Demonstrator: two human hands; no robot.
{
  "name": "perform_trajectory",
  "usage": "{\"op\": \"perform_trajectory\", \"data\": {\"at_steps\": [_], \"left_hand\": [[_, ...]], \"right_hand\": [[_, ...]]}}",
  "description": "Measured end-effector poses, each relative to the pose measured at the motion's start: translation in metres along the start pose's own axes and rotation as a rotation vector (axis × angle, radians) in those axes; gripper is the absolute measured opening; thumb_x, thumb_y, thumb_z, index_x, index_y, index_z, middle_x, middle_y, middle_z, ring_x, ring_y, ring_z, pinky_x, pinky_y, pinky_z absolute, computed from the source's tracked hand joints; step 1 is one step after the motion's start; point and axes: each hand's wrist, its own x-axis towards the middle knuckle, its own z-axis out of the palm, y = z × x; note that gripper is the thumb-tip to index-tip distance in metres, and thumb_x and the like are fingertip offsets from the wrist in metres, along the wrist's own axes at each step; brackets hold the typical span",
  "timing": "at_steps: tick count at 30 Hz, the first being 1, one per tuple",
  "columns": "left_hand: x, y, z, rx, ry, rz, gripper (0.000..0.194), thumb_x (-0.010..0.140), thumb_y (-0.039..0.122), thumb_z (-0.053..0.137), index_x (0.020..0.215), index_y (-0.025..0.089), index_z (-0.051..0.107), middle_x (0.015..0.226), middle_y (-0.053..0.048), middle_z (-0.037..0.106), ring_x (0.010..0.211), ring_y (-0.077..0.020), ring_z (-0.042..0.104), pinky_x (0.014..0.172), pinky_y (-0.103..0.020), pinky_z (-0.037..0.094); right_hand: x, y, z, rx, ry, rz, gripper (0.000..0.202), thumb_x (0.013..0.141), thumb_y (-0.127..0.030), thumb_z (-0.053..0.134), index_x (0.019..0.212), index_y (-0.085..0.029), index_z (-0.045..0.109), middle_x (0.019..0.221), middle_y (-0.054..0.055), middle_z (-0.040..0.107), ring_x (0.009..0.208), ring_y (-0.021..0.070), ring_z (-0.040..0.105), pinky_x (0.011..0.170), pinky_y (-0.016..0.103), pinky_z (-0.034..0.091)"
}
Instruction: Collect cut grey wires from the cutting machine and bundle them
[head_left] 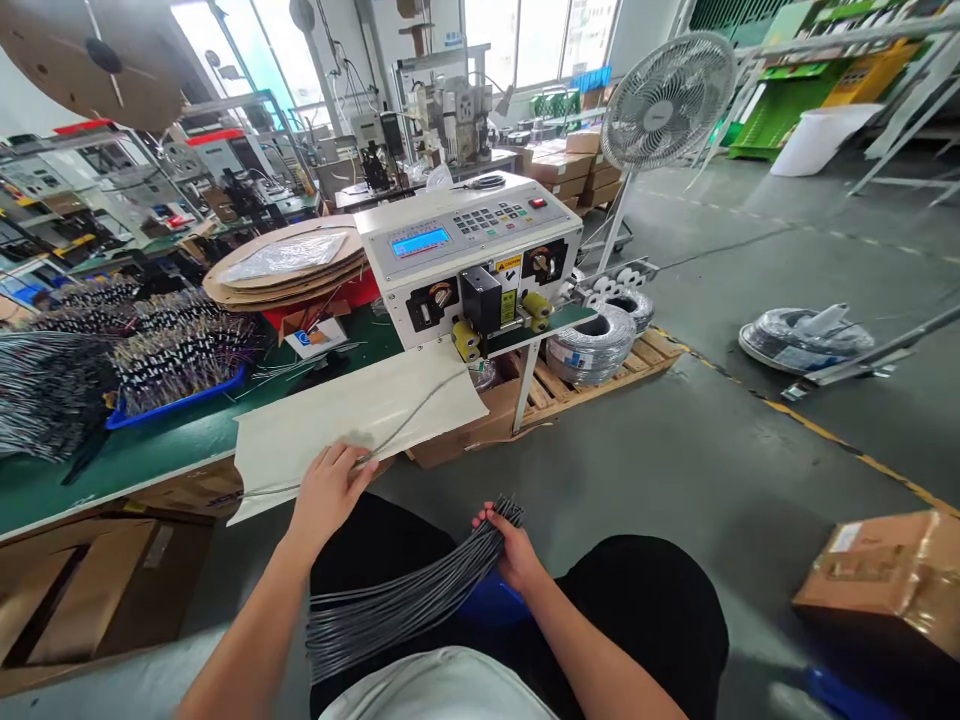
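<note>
A white machine (465,250) with a blue display and keypad stands at the bench edge. From its yellow rollers a grey cable (416,410) runs down across a cream sheet (300,425). My left hand (334,485) is closed on this cable over the sheet, thumb and fingers together. Lower down, above my lap, my right hand (510,545) is wrapped round one end of a thick bundle of grey cables (405,610). The bundle's other end spreads to the left across my lap.
On the green bench (172,440) lie cable bundles (180,350) in a blue tray and stacked cardboard discs (289,265). Wire coils (592,345) sit on a pallet beneath a standing fan (667,110). Cardboard boxes (877,570) are on the floor at right and lower left.
</note>
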Motion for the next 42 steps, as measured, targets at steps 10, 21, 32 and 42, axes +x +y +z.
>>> {"op": "perform_trajectory", "data": {"at_steps": [10, 21, 32, 42], "left_hand": [[-0.105, 0.057, 0.014, -0.051, -0.139, 0.225, 0.008, 0.091, 0.021, 0.058, 0.098, 0.021, 0.062, 0.084, -0.003, 0.065, 0.077, -0.0169, 0.059, 0.073, -0.03, 0.047], [-0.14, 0.072, 0.059, -0.1, -0.362, 0.124, 0.018, 0.098, 0.026, 0.046, 0.09, 0.019, 0.062, 0.085, -0.003, 0.061, 0.083, -0.0167, 0.057, 0.074, -0.029, 0.047], [-0.144, 0.066, 0.057, 0.005, -0.516, 0.088, 0.025, 0.099, 0.035, 0.041, 0.098, 0.022, 0.063, 0.094, -0.004, 0.064, 0.091, -0.0194, 0.057, 0.077, -0.031, 0.046], [-0.208, -0.042, 0.062, -0.074, -0.378, -0.175, 0.032, 0.088, 0.051, 0.049, 0.099, 0.022, 0.058, 0.099, -0.008, 0.064, 0.095, -0.0283, 0.058, 0.089, -0.045, 0.044]], "right_hand": [[0.007, 0.005, 0.001, -0.003, 0.045, -0.006, 0.03, 0.067, -0.022, 0.081, 0.095, -0.019, 0.07, 0.089, 0.005, 0.076, 0.076, 0.0199, 0.071, 0.073, 0.035, 0.057], [0.0, 0.003, -0.002, 0.072, -0.021, 0.013, 0.032, 0.068, -0.023, 0.08, 0.098, -0.02, 0.069, 0.097, 0.004, 0.077, 0.088, 0.0201, 0.073, 0.081, 0.033, 0.057], [0.001, 0.006, -0.002, 0.073, 0.006, -0.011, 0.026, 0.068, -0.023, 0.082, 0.09, -0.02, 0.069, 0.087, 0.002, 0.077, 0.084, 0.0191, 0.073, 0.077, 0.031, 0.058], [0.005, 0.015, -0.008, 0.119, -0.034, -0.063, 0.027, 0.068, -0.026, 0.082, 0.089, -0.018, 0.067, 0.079, 0.001, 0.072, 0.081, 0.0188, 0.071, 0.078, 0.033, 0.057]]}}
